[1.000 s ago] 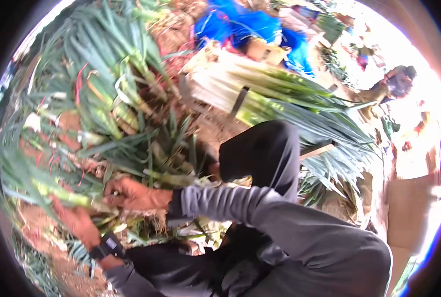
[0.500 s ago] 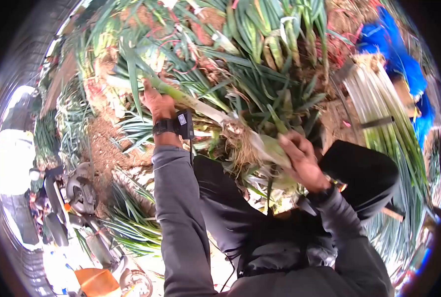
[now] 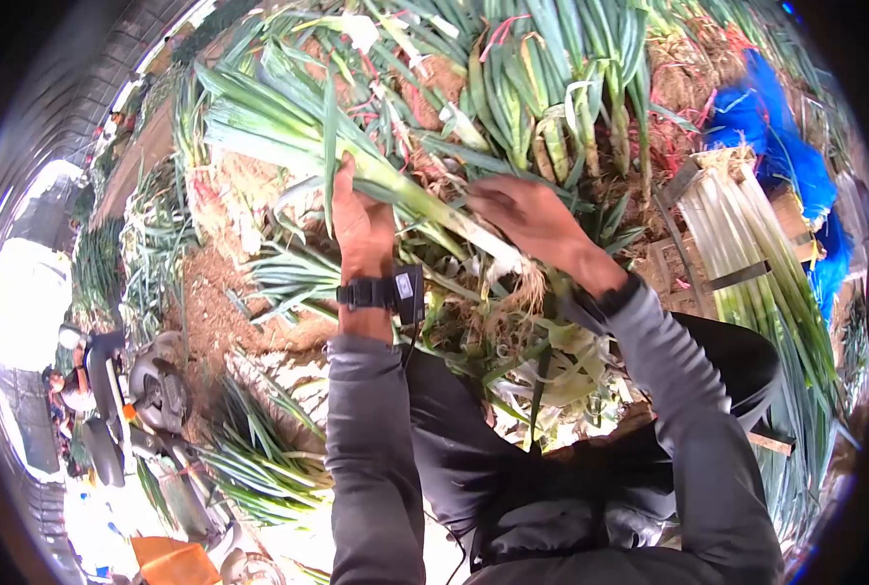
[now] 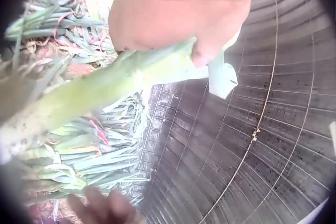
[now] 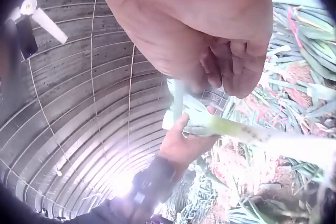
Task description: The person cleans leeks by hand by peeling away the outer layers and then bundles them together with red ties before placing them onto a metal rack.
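Observation:
Near the root end of a long leek [image 3: 425, 203], my right hand [image 3: 542, 229] hovers with relaxed, partly bent fingers, and no thing shows in them. My left hand [image 3: 364, 229] grips this leek where the pale stalk turns into leaves. The leaves fan to the upper left, and the white end with shaggy roots [image 3: 527, 288] points lower right. In the left wrist view my left hand [image 4: 181, 14] wraps the green stalk [image 4: 94, 90]. The right wrist view has my right hand [image 5: 210, 29] above the stalk [image 5: 236, 129], with a gap between.
Trimmed leeks [image 3: 747, 234] lie in a rack at the right, beside blue netting [image 3: 747, 117]. Untrimmed leeks [image 3: 552, 88] cover the ground ahead. Peeled leaves [image 3: 571, 366] lie between my legs. A motorbike [image 3: 157, 390] stands at the left.
My right hand has moved up and left, off the pale stalk it held near the roots. The leek in my left hand shows its leaf fan more fully. The head view has swung since the earliest frame.

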Motion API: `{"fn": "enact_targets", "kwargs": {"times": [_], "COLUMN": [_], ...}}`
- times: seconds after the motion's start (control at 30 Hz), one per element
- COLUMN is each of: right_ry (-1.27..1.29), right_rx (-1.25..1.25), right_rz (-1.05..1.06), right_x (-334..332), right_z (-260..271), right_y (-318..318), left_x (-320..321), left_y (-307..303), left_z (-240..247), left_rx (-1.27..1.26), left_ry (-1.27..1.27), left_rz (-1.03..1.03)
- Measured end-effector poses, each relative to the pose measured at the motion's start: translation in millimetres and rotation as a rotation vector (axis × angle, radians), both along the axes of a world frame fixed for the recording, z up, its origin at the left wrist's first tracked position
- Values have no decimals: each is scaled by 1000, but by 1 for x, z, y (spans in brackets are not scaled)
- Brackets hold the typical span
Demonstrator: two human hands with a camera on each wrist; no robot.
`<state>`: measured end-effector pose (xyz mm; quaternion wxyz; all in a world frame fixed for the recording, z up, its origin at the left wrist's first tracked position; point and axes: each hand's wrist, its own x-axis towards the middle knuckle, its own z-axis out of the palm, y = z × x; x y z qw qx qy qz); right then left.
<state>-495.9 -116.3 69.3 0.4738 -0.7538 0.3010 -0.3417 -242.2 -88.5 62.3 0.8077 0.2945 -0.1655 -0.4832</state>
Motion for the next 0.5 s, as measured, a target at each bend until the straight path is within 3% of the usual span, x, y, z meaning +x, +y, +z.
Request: {"fn": "enact_targets", "kwargs": {"times": [0.07,0.13,0.23,0.33,0.5], "right_ry": [-78,36,-178,-211,-409], "right_rx": [84,101,167,275,466], "right_rz": [83,159,250,179,239], "right_x": [28,43,47,46,45], "right_z": [7,24,33,25,23], "right_y": [-27,-40,-36,-30,-28], "left_x": [-22,-35,-55,-55,-63], "left_y": [0,0,2,4,4], "left_z": [7,10,21,23,20], "left_rx": [59,53,-36,-100,-97], "left_ry": [-58,-73,-104,-110,-119], "left_rz": [7,-42,-119,-280,-213]}}
